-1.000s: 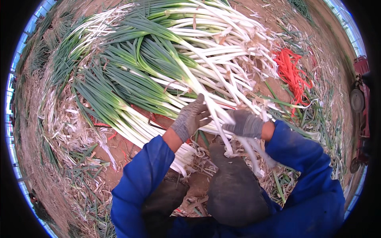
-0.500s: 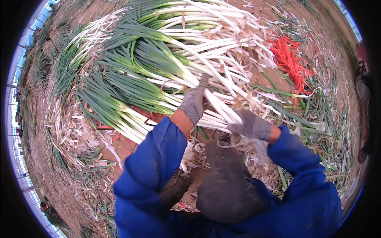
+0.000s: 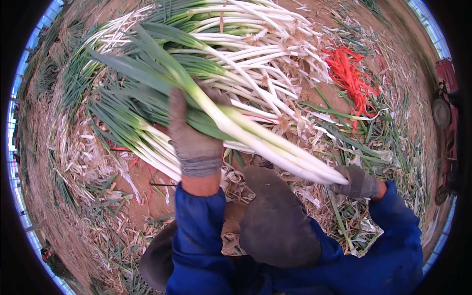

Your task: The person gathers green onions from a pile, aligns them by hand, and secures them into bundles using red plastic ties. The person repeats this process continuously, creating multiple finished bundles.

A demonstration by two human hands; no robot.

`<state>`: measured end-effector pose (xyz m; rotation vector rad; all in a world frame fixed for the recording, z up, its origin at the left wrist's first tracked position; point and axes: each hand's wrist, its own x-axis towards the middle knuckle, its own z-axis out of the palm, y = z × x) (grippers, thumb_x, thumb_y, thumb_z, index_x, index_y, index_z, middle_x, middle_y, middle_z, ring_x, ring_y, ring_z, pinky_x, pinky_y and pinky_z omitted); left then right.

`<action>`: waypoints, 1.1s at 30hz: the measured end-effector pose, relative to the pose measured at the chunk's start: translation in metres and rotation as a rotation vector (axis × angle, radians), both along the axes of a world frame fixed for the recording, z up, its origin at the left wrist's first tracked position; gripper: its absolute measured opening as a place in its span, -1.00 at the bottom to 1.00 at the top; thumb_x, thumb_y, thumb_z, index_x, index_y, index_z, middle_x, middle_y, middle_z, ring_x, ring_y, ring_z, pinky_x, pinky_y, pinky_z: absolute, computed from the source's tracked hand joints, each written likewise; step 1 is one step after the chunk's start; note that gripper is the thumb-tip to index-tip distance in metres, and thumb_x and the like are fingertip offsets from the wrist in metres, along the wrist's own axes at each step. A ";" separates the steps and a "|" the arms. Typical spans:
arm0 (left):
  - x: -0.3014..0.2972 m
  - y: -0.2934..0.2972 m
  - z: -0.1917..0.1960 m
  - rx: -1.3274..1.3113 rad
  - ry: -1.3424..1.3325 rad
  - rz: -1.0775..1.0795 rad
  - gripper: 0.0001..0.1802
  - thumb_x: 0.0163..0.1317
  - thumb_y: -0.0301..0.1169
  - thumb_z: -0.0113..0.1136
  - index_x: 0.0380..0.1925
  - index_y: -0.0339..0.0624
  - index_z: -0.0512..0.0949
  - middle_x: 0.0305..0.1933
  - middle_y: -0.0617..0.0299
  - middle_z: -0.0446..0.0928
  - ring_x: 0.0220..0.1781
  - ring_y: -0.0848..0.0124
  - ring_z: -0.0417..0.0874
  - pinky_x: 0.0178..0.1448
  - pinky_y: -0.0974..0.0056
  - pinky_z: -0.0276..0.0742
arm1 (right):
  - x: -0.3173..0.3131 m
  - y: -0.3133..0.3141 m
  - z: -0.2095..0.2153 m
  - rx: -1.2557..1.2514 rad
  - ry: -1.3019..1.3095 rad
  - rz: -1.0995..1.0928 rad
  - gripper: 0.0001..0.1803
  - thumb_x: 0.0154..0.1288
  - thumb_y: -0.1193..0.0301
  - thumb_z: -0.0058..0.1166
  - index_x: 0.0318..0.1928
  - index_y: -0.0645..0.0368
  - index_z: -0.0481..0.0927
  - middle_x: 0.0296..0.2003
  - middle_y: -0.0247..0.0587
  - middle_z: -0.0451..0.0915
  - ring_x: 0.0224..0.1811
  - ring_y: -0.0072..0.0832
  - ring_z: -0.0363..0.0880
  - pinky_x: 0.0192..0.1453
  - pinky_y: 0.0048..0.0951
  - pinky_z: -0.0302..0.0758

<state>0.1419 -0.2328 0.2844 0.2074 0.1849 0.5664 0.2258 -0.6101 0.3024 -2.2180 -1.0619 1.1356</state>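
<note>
A few long green onions [image 3: 265,142] slant across in front of me, lifted over the others, green leaves at the upper left and white ends at the lower right. My left hand [image 3: 195,137], in a grey glove, is closed around their leafy part, its thumb showing on the near side. My right hand [image 3: 358,182], gloved too, grips the white root ends; its fingertips are partly hidden. Behind them lies a big pile of green onions [image 3: 255,54], white ends to the right. A smaller bunch of green onions [image 3: 152,147] rests to the left of my left hand.
A heap of red ribbon strips [image 3: 349,73] lies right of the pile. Peeled skins and leaf scraps [image 3: 388,142] litter the soil all around. My bent knee [image 3: 280,216] is below the lifted onions. At the far right edge stands a red wheeled vehicle [image 3: 445,108].
The held onions have come up off the pile and nearer to me. My right hand has moved right and down with the white ends; my left hand has shifted left and turned.
</note>
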 end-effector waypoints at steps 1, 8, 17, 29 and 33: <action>-0.003 0.014 0.015 0.077 -0.041 0.027 -0.50 0.23 0.00 0.26 -0.11 -0.23 0.55 -0.27 0.16 0.60 -0.27 0.30 0.62 -0.03 0.09 0.58 | 0.001 0.023 0.003 -0.038 -0.059 0.050 -0.63 0.18 0.20 0.22 -0.13 0.18 0.53 -0.52 -0.01 0.58 -0.48 -0.04 0.60 -0.41 -0.15 0.47; 0.025 0.030 -0.030 0.627 0.482 0.164 -0.44 0.27 -0.07 0.25 0.08 -0.25 0.40 -0.04 0.08 0.57 -0.05 0.30 0.58 0.11 0.18 0.53 | 0.021 0.180 -0.085 0.456 -0.559 0.056 -0.67 0.29 0.24 0.14 -0.09 0.23 0.55 -0.41 0.00 0.57 -0.38 -0.18 0.62 -0.29 -0.23 0.55; 0.000 -0.014 -0.205 0.140 0.867 -0.103 -0.48 0.37 -0.01 0.06 -0.07 -0.33 0.48 -0.22 0.06 0.65 -0.43 0.34 0.64 -0.36 0.23 0.65 | -0.002 0.175 -0.184 -0.092 -0.192 0.150 -0.48 0.41 0.01 -0.13 -0.08 0.29 0.50 -0.39 0.09 0.62 -0.31 0.04 0.61 -0.19 -0.09 0.52; -0.024 -0.029 -0.173 0.058 0.720 -0.258 -0.47 0.26 0.04 0.20 -0.13 -0.27 0.54 -0.31 0.20 0.62 -0.46 0.46 0.58 -0.47 0.39 0.52 | -0.002 0.256 -0.141 -0.028 -0.305 0.212 -0.54 0.46 0.11 -0.15 -0.18 0.34 0.53 -0.36 0.01 0.63 -0.32 -0.18 0.66 -0.22 -0.26 0.56; -0.032 -0.019 -0.180 0.113 0.883 -0.319 -0.73 0.21 -0.31 0.35 -0.19 -0.23 0.59 -0.27 0.18 0.63 -0.34 0.42 0.61 -0.32 0.32 0.58 | 0.028 0.254 -0.135 0.125 -0.263 0.375 -0.64 0.40 0.15 -0.05 -0.16 0.22 0.56 -0.28 0.09 0.62 -0.21 -0.05 0.62 -0.10 -0.14 0.52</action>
